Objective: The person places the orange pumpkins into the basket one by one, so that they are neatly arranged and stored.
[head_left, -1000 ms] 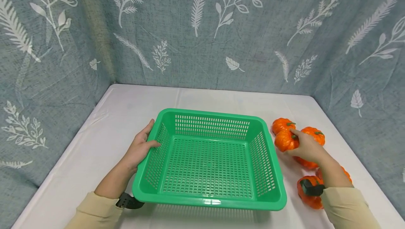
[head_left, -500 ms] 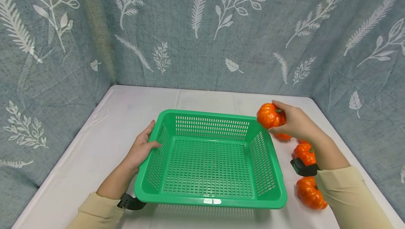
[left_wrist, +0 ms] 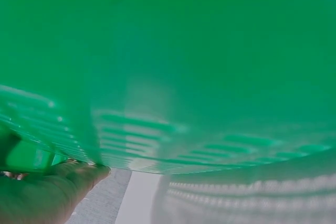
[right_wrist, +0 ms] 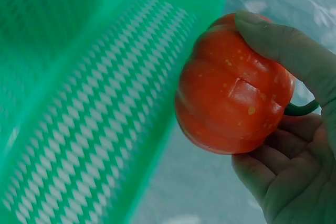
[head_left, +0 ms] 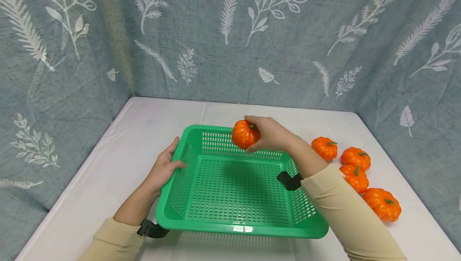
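A small orange pumpkin (head_left: 243, 135) with a short green stem is in my right hand (head_left: 271, 134), over the far part of a green plastic basket (head_left: 201, 226). In the right wrist view, thumb and fingers grip the sides of this pumpkin (right_wrist: 231, 90), and its stem points toward the palm. My left hand (head_left: 162, 171) holds the basket's left rim, thumb over the inner side and the other fingers along the outside. The basket's slotted floor carries only a shadow. Up close in the left wrist view, the green basket wall (left_wrist: 184, 51) fills most of the picture.
Several orange pumpkins stand on the right of the white-covered table (head_left: 83, 173), among them a far one (head_left: 323, 148) and a near one (head_left: 381, 205). A grey-blue curtain (head_left: 237, 73) with white leaf prints encloses the back and sides.
My right hand has picked a pumpkin off the table at the right, lifted it and carried it left over the basket. The left hand keeps its hold on the rim.
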A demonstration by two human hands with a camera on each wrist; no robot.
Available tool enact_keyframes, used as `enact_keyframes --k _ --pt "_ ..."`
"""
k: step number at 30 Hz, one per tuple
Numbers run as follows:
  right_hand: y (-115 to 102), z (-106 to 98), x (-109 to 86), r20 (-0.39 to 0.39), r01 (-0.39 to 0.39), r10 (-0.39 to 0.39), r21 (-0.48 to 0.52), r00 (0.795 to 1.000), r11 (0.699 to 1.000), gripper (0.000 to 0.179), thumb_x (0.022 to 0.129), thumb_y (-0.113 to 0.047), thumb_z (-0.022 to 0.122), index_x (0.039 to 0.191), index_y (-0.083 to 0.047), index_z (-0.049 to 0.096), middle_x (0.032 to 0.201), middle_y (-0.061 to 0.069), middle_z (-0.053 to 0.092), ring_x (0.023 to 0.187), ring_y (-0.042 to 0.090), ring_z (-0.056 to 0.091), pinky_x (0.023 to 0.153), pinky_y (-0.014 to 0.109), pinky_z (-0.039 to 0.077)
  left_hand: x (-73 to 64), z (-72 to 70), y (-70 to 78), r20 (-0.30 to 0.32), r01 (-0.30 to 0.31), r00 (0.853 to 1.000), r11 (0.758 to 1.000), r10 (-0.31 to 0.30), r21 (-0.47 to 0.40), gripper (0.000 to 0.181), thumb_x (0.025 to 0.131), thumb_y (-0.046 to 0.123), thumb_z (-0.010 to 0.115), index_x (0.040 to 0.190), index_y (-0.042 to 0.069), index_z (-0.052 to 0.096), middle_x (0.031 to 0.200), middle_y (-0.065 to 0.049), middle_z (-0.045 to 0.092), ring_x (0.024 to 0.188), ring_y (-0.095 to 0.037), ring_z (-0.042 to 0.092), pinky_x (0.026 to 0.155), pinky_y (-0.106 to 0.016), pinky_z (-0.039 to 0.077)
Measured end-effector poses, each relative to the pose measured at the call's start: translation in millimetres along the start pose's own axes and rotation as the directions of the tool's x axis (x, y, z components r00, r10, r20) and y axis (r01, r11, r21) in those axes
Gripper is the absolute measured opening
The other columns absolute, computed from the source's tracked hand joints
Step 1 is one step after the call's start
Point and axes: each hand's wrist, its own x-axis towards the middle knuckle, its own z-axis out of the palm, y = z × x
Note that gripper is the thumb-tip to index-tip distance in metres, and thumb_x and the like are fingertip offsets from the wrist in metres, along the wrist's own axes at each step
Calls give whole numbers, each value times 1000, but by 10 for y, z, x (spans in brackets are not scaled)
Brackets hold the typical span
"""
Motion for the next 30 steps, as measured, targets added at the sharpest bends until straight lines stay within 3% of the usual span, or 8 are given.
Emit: enact_keyframes --k 6,11,30 --pt "-155 367 291 115 -7 5 15 993 1000 85 68 -16 79 138 2 35 128 12 53 113 23 52 97 33 46 3 6 -10 -8 6 1000 1000 -6 -4 83 81 -9 40 146 6 -9 153 -17 0 138 -36 16 97 -36 42" --pt "-199 593 419 153 10 -15 33 988 999 81 68 -13 79 136 2 37 126 12 54 112 23 53 95 31 47 4 5 -21 3 0 1000 1000 0 3 84 81 -9 40 146 6 -10 153 -18 0 137 -37 17 98 -38 40" --pt "-373 1052 569 276 36 -5 -106 961 994 83 69 -17 79 138 0 36 133 9 50 119 19 49 102 28 41 -24 -37 4 0 20 1000 1000 -20 -6 86 81 -8 42 147 11 -9 153 -17 4 132 -39 29 93 -43 45"
